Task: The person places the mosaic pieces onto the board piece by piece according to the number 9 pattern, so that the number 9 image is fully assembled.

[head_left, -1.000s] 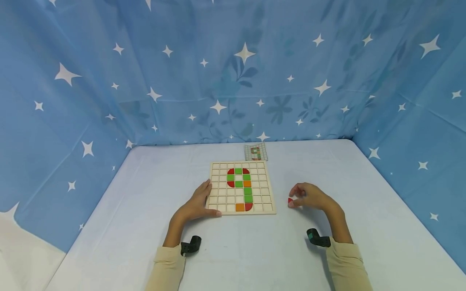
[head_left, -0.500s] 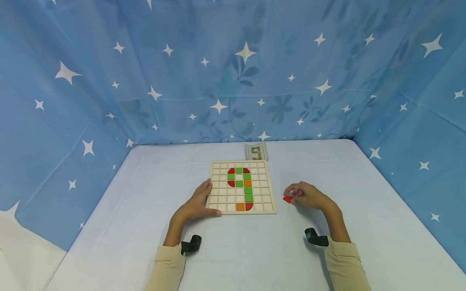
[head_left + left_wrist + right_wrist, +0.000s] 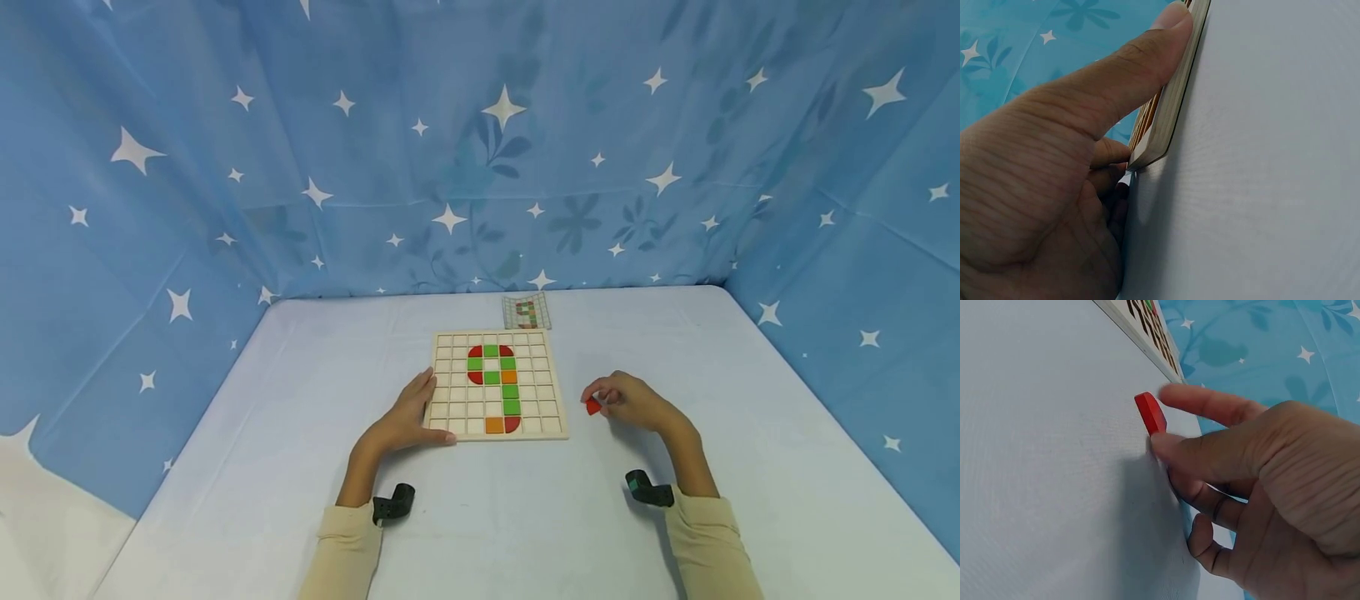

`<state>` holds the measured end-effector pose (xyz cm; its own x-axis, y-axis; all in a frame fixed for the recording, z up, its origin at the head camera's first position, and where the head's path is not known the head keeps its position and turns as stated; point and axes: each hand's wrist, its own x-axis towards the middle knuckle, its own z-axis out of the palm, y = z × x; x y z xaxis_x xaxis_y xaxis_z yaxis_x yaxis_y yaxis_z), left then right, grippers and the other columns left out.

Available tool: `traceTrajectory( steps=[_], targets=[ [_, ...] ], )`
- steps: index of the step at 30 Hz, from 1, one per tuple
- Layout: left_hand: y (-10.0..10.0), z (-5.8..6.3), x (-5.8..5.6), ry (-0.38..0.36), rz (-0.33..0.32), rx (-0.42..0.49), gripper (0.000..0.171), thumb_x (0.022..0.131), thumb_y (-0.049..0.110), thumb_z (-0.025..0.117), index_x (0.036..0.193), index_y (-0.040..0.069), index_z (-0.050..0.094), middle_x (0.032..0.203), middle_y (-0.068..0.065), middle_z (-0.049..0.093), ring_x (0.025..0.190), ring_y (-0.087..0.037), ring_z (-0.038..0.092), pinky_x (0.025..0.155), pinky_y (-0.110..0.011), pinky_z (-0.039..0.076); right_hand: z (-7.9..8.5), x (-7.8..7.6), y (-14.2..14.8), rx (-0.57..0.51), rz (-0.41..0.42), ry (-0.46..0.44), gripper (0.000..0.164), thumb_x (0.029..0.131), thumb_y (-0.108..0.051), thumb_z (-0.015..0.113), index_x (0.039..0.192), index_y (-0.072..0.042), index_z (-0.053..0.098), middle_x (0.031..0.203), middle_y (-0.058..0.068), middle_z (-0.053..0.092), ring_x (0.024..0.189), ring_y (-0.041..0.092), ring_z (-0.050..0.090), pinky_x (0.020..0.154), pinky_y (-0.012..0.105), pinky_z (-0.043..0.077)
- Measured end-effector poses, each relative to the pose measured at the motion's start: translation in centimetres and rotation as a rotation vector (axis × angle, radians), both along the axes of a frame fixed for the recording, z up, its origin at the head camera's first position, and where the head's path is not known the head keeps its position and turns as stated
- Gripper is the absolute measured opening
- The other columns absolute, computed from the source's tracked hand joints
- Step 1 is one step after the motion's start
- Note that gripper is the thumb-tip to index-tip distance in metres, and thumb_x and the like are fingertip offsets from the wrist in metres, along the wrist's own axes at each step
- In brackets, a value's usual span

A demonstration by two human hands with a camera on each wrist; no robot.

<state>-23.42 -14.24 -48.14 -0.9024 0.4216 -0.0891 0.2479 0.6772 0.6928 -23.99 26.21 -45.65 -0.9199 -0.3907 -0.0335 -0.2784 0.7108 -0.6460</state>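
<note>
My left hand (image 3: pixel 405 418) rests at the near left corner of a wooden grid board (image 3: pixel 457 400). Its thumb lies along the front edge (image 3: pixel 1180 94) and its fingers are against the left side. Red, green and orange tiles on the board form a figure like a 9, with an orange tile (image 3: pixel 494 425) and a red quarter-round tile (image 3: pixel 512 424) at the bottom. Right of the board, my right hand (image 3: pixel 633 402) pinches a red tile (image 3: pixel 1150 412) with rounded edge between thumb and a finger. In the right wrist view the index finger reaches past it, apart from the thumb.
A small pattern card (image 3: pixel 527 312) showing a similar figure lies behind the board. The white-covered table (image 3: pixel 480 533) ends at a blue curtain (image 3: pixel 480 167) with stars at the back and sides. Black wrist cameras (image 3: pixel 396 502) sit on both wrists.
The right hand has moved slightly left toward the board, and the red tile between its fingers has turned. The left hand and the board look unchanged.
</note>
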Motion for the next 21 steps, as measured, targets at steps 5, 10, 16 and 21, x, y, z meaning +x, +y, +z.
traceTrajectory(
  steps=[5, 10, 16, 21],
  targets=[
    [-0.06, -0.03, 0.02, 0.004, -0.006, -0.002, 0.116, 0.075, 0.040, 0.084, 0.154, -0.004, 0.012, 0.165, -0.015, 0.003, 0.152, -0.036, 0.002, 0.120, -0.054, 0.017, -0.10, 0.03, -0.11, -0.005, -0.080, -0.032, 0.031, 0.080, -0.013, 0.080, 0.102, 0.000, 0.063, 0.090, 0.010, 0.060, 0.084, 0.020, 0.053, 0.072, 0.027, 0.049],
    [0.01, -0.06, 0.03, -0.009, 0.000, -0.001, 0.116, 0.075, 0.041, 0.083, 0.155, -0.002, 0.011, 0.166, -0.013, 0.002, 0.153, -0.034, 0.001, 0.121, -0.053, 0.015, -0.45, -0.13, -0.39, 0.029, -0.078, -0.009, 0.026, 0.078, -0.015, 0.082, 0.096, -0.004, 0.066, 0.090, 0.010, 0.059, 0.084, 0.021, 0.052, 0.071, 0.028, 0.047],
    [0.04, -0.02, 0.03, -0.007, 0.006, -0.001, 0.116, 0.075, 0.041, 0.084, 0.155, -0.002, 0.012, 0.166, -0.013, 0.002, 0.153, -0.034, 0.001, 0.121, -0.053, 0.016, -0.56, -0.27, -0.63, 0.045, -0.074, -0.006, 0.027, 0.078, -0.012, 0.080, 0.102, -0.008, 0.069, 0.092, 0.009, 0.058, 0.085, 0.021, 0.049, 0.071, 0.030, 0.045],
    [-0.02, 0.16, 0.06, -0.008, 0.001, 0.005, 0.115, 0.075, 0.040, 0.083, 0.155, -0.003, 0.012, 0.165, -0.015, 0.002, 0.153, -0.035, 0.001, 0.121, -0.054, 0.016, -0.61, -0.35, -0.68, 0.038, -0.091, -0.004, 0.026, 0.077, -0.011, 0.081, 0.098, -0.006, 0.067, 0.090, 0.008, 0.057, 0.085, 0.020, 0.049, 0.071, 0.030, 0.045]
  ],
)
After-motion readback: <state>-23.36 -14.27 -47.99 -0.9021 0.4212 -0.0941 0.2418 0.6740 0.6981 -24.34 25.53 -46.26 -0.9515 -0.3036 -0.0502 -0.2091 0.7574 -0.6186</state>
